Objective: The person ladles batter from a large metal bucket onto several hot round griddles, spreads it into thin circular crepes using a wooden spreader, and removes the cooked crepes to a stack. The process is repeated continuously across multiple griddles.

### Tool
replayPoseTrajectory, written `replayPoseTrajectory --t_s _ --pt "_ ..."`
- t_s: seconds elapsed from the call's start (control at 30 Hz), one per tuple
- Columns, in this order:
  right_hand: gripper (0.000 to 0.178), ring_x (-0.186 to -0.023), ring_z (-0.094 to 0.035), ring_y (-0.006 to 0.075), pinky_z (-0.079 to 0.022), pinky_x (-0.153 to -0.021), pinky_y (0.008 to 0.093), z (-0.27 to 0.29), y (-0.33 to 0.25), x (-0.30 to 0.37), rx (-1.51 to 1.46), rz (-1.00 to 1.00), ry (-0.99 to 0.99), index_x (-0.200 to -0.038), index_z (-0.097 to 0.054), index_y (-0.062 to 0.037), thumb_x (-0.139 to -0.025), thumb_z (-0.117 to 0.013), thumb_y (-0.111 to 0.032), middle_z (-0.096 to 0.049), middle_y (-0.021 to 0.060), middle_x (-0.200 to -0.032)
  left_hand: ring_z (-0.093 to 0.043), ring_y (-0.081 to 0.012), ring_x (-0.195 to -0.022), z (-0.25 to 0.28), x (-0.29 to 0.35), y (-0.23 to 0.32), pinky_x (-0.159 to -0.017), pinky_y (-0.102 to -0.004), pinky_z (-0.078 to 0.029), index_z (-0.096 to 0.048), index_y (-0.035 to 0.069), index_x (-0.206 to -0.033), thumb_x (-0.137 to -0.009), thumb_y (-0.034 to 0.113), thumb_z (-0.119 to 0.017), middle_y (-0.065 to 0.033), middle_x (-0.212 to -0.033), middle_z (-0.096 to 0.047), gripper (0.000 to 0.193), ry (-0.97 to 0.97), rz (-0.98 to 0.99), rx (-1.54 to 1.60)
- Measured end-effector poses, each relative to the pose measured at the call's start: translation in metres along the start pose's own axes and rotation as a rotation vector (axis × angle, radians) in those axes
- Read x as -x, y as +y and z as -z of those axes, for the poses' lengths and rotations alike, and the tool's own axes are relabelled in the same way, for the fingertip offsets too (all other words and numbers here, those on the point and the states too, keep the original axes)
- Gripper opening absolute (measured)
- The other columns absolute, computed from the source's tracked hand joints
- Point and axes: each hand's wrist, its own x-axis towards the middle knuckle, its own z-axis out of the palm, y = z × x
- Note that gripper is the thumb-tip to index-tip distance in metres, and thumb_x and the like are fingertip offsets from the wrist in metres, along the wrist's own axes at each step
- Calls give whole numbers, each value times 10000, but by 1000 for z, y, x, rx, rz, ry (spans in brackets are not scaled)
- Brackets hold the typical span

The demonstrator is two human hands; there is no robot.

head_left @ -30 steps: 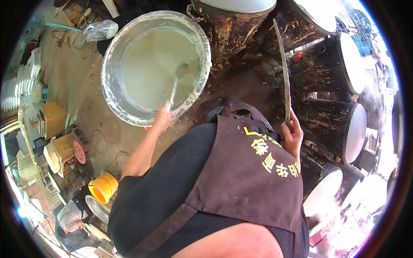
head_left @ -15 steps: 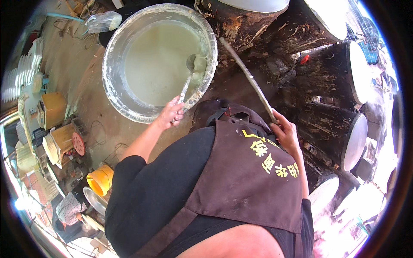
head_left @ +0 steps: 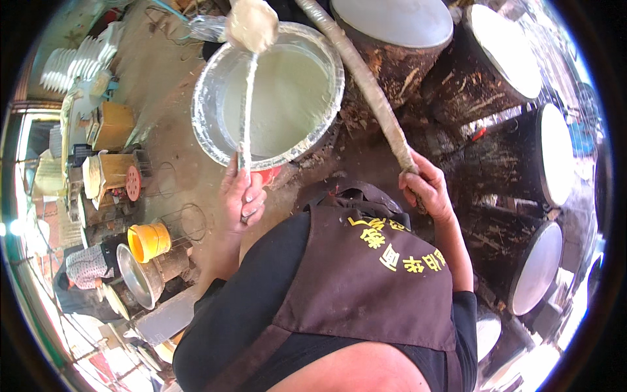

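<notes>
My left hand [head_left: 243,196] is closed round the handle of a ladle [head_left: 253,26]. The ladle is raised, its bowl full of pale, creamy liquid at the far rim of a big round tub [head_left: 204,140]. More of the pale liquid [head_left: 277,98] fills the tub, whose rim and inner wall are smeared with it. In my right hand [head_left: 426,186] I grip a long wooden stick [head_left: 372,91], coated pale along its length. The stick slants up to the far left, apart from the tub.
Dark, rough drum-shaped stoves with pale round tops [head_left: 555,155] curve along my right side. A yellow bucket [head_left: 149,241] and a metal basin [head_left: 136,277] stand at left, near another person [head_left: 88,266]. White stacked pieces [head_left: 81,62] lie at the far left.
The ladle has come up out of the tub, now loaded with pale liquid. My left hand has risen and moved left. My right hand has raised the stick.
</notes>
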Motion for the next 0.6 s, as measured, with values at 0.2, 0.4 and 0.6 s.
replayPoseTrajectory --t_s 0.2,0.4,0.6 --pt "529 -510 -472 49 -406 -457 221 -7 1 -47 469 -49 -243 -1365 -503 -111 -844 -569 -52 -576 10 -701 -376 -33 -445 -5 -18 29 -291 -164 -333 -401 250 -1374 -1025 195 -374 5 -685 -403 354 -7 -24 90" --pt "495 -544 -569 124 -470 -522 252 -25 -24 -83 333 -52 -45 -1328 -535 -92 -837 -584 -60 -638 65 -743 -380 -40 -451 12 -58 20 -300 -173 -346 -364 234 -1390 -1021 194 -393 -1 -707 -416 372 48 182 141" --pt "506 -895 -649 355 -508 -793 382 24 8 -79 838 406 248 -1302 -543 -96 -803 -607 -37 -658 206 -985 -369 -27 -443 -27 -132 29 -282 -165 -322 -351 215 -1405 -1017 178 -402 8 -692 -389 394 -105 319 85"
